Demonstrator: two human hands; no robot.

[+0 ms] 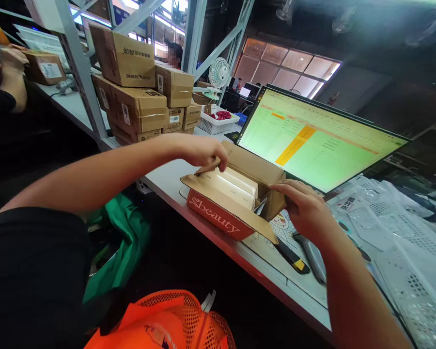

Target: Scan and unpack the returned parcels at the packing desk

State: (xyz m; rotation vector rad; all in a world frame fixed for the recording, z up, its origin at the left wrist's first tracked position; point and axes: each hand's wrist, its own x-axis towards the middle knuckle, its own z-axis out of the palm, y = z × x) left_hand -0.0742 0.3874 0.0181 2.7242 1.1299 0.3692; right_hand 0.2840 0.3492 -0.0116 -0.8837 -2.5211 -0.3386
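Note:
An open cardboard box (218, 213) with a red front printed "beauty" sits at the table's front edge, its flaps raised or folded out. Inside it lie several white boxes (236, 189) side by side. My left hand (207, 152) is closed at the box's left end, its fingers curled on the short side flap there. At the opposite end, my right hand (305, 206) grips the right side flap, fingers over its top; the thumb is partly hidden. Below my right hand lies a black and yellow box cutter (292, 257), beside a grey handheld device (314, 259).
Stacked brown cartons (138, 109) stand at the back left, by a metal rack post (82, 82). A white basket (218, 125) and small fan (218, 72) are behind. A monitor (312, 140) leans close behind the box; plastic bags (396, 228) cover the right. Another person's hand (12, 63) is far left.

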